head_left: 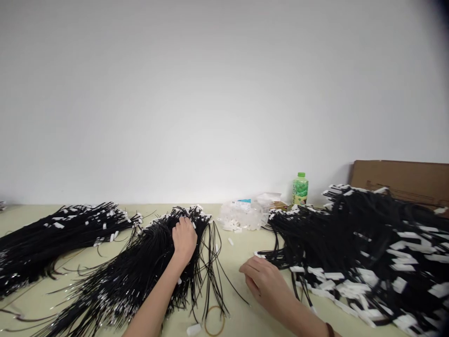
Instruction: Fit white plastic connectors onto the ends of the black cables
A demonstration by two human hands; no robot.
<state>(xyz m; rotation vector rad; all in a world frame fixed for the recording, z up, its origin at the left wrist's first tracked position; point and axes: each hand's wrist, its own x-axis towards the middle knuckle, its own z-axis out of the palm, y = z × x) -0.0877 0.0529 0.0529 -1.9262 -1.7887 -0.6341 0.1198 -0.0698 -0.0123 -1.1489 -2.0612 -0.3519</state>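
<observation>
My left hand (184,238) rests on the upper end of a fanned pile of thin black wires (140,262), its fingers curled down and closed among the strands. Small white connectors (199,208) cap the far end of that pile, and shiny metal tips show at the near end. Low over the table, my right hand (264,281) has its fingers bent and held together; whatever may be between them is hidden. A white-ended black wire (260,255) from the right-hand pile lies just beyond its knuckles. A few loose strands (212,267) spread between the two hands.
Another wire bundle (52,234) lies left; a large heap with white connectors (361,234) fills the right. Behind stand a clear plastic bag of white pieces (242,216), a green-capped bottle (300,189) and a cardboard box (400,182). A rubber band (214,333) lies in front.
</observation>
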